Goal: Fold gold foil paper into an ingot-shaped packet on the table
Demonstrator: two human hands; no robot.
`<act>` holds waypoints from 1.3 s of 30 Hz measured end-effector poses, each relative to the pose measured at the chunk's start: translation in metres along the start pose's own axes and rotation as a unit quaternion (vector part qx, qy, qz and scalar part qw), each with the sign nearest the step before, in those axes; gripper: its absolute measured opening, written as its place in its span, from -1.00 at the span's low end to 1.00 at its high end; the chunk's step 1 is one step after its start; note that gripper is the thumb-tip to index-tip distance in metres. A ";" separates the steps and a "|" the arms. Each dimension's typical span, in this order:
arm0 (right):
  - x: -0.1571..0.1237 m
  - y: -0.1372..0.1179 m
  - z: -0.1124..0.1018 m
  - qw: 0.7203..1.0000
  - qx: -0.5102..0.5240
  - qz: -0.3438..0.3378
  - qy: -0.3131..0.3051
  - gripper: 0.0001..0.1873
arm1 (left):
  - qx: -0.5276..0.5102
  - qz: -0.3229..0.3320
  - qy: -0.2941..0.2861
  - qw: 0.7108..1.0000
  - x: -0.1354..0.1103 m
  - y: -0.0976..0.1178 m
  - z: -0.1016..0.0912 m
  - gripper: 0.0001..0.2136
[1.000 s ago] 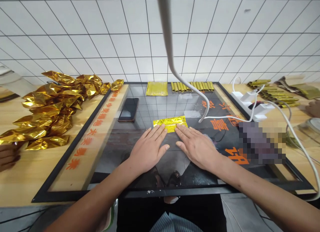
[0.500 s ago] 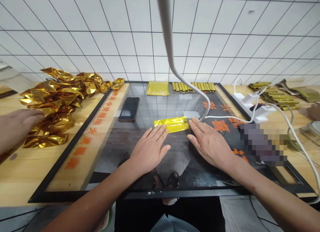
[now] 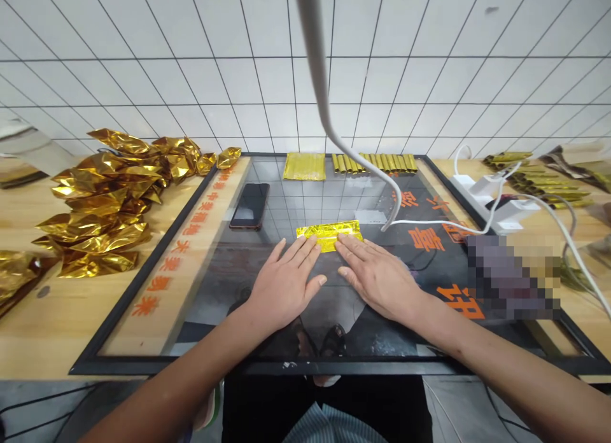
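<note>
A strip of gold foil paper (image 3: 328, 229) lies flat on the black-framed glass panel (image 3: 214, 290) in front of me. My left hand (image 3: 282, 284) rests palm down, its fingers stretched out, with the fingertips on the strip's near left edge. My right hand (image 3: 382, 274) also lies flat, its fingertips pressing the near right part of the strip. Both hands are open, and neither grips anything. The fingertips cover part of the strip's lower edge.
A phone (image 3: 249, 206) lies left of the strip. Behind it are a stack of gold sheets (image 3: 304, 167) and several rolled gold tubes (image 3: 389, 163). Crumpled gold foil pieces (image 3: 105, 201) pile up at left. A white power strip (image 3: 487, 198) and white cable (image 3: 442, 225) occupy the right.
My right hand has slid left, from the strip's right end onto its near edge. My left hand stays in place. Another person's hand has left the foil pile at left.
</note>
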State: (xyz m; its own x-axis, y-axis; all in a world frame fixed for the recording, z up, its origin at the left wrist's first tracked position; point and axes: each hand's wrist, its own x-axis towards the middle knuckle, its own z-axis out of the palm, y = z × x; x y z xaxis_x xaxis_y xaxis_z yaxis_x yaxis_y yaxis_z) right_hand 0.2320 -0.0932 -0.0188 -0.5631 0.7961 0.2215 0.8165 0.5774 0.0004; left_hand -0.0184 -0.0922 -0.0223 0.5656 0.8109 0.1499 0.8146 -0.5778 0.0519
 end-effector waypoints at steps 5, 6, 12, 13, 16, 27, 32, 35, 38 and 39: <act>-0.001 -0.001 0.001 1.000 0.012 -0.003 -0.001 -0.43 | 0.025 -0.027 -0.001 0.999 -0.015 -0.001 -0.006 -0.43; -0.001 -0.001 0.002 1.000 0.011 -0.003 -0.003 -0.42 | 0.031 -0.034 -0.001 0.999 -0.019 -0.002 -0.007 -0.43; 0.001 -0.002 0.004 1.000 0.010 0.001 -0.006 -0.41 | 0.068 -0.069 0.012 0.995 -0.035 -0.004 -0.019 -0.46; 0.001 -0.002 0.005 1.000 0.012 0.001 -0.004 -0.41 | 0.072 -0.072 0.020 0.995 -0.035 -0.001 -0.022 -0.46; 0.001 -0.002 0.006 1.000 0.009 -0.002 0.001 -0.41 | 0.066 -0.036 0.038 0.996 -0.026 0.016 -0.027 -0.43; 0.002 -0.004 0.003 1.000 0.006 0.002 -0.006 -0.40 | 0.012 0.053 -0.010 0.998 -0.002 0.029 0.001 -0.40; 0.001 -0.003 0.000 1.000 -0.010 0.012 -0.014 -0.39 | -0.002 0.050 0.003 0.999 -0.003 0.028 0.004 -0.43; -0.001 -0.003 -0.004 0.998 -0.035 0.044 -0.022 -0.38 | -0.008 0.047 0.007 0.999 -0.003 0.030 0.004 -0.44; -0.003 -0.002 -0.009 0.996 -0.058 0.068 -0.024 -0.39 | -0.001 0.046 0.012 0.999 -0.003 0.031 0.003 -0.45; -0.003 -0.001 -0.010 0.995 -0.064 0.074 -0.022 -0.40 | 0.001 0.045 0.013 0.999 -0.003 0.031 0.002 -0.45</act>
State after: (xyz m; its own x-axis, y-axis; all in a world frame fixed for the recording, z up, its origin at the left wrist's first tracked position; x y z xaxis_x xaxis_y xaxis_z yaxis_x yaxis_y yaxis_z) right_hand 0.2339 -0.0985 -0.0093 -0.4381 0.8796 0.1852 0.8989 0.4276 0.0954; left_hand 0.0054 -0.1126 -0.0235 0.6335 0.7529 0.1786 0.7606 -0.6483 0.0353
